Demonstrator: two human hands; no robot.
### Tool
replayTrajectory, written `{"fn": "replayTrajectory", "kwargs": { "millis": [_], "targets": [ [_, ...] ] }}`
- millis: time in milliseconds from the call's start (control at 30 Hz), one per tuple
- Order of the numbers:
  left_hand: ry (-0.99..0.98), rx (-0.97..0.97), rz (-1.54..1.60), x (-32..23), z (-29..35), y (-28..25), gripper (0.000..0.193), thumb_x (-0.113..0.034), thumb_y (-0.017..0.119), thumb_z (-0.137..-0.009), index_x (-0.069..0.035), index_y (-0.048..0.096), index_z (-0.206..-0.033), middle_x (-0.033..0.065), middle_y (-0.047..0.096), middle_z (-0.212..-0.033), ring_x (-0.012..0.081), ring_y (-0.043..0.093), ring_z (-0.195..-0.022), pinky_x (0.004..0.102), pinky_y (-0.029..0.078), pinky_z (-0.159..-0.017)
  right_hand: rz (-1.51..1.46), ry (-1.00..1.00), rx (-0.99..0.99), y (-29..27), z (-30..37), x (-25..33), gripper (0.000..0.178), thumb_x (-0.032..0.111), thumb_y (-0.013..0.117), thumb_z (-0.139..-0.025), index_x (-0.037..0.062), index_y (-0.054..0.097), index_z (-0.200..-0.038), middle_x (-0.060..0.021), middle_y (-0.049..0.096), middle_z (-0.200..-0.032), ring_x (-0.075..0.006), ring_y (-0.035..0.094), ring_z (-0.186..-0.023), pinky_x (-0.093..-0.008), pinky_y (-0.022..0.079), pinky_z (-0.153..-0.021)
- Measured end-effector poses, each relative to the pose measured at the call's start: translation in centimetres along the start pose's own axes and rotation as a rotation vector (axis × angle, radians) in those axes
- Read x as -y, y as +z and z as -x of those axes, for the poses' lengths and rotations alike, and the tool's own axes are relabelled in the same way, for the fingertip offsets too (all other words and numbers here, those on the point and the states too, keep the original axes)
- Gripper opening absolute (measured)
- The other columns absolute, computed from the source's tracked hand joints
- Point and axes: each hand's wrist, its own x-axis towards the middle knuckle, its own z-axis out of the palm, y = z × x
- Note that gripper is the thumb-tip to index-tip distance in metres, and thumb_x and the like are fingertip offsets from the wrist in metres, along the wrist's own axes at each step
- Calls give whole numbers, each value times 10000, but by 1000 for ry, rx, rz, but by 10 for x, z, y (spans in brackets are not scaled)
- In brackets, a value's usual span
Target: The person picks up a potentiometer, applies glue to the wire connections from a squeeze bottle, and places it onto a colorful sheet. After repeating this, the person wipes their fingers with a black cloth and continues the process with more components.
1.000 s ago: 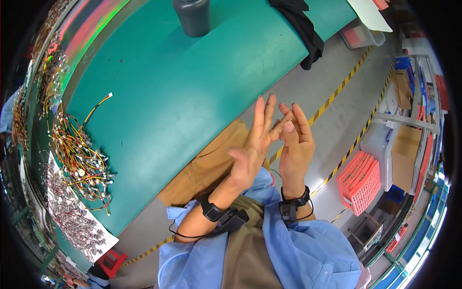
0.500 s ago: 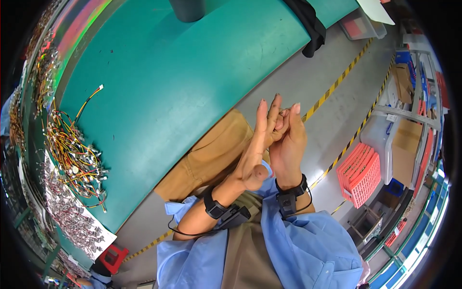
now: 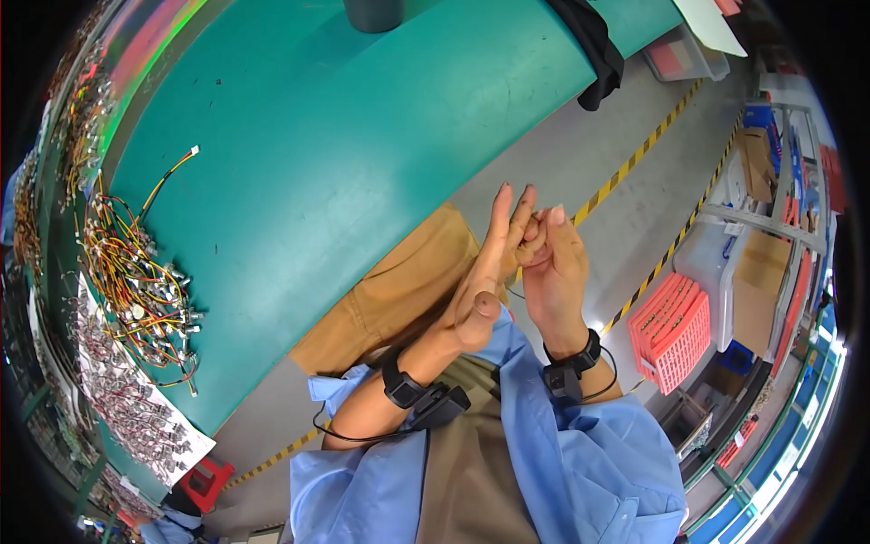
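Observation:
My left hand (image 3: 485, 272) is held up over my lap with two fingers stretched straight and the thumb apart; no object shows in it. Against its other fingers presses my right hand (image 3: 557, 272), its thumb and fingers pinched together. Whether something small sits in that pinch is hidden. Both wrists wear black strapped devices with cables. On the table to the left lies a tangled heap of wire harnesses (image 3: 127, 272), red, yellow and black with metal ends. One white-tipped harness end (image 3: 194, 150) sticks out from the heap.
The green table (image 3: 317, 181) curves across the upper left. A white sheet (image 3: 195, 444) of small parts lies by its edge. A dark bin (image 3: 373, 14) and a black cloth (image 3: 598, 72) are at the far side. Right: red baskets (image 3: 671, 331), shelving (image 3: 770, 222), striped floor tape (image 3: 643, 150).
My right hand and wrist have shifted slightly right and a little lower, with the fingertips still at my left hand. The view has moved slightly.

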Motion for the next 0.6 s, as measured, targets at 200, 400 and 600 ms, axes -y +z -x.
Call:
{"fn": "replayTrajectory", "kwargs": {
  "millis": [200,400,600],
  "targets": [
    [-21,69,177,1,2,-7,1124,-843,247,-647,-88,-149,-1380,248,56,-1434,355,190,-1315,437,120,-1058,0,46,-26,-17,-16,-3,310,325,446,-925,54,510,-788,-19,519,-676,-87,469,-589,-192,371,-586],
    [-43,-30,340,3,0,-13,1072,-856,114,-632,-142,-108,-1400,233,67,-1439,371,224,-1301,432,93,-1055,-48,67,-93,2,-3,3,302,303,468,-918,33,536,-799,-28,553,-723,-86,499,-596,-199,390,-574],
    [-42,-7,238,4,1,-14,1067,-849,115,-646,-125,-109,-1398,236,58,-1439,373,210,-1306,438,87,-1055,94,-45,-133,-1,-5,-15,302,286,494,-909,3,538,-812,-47,571,-726,-63,467,-606,-206,364,-557]
  ]
}}
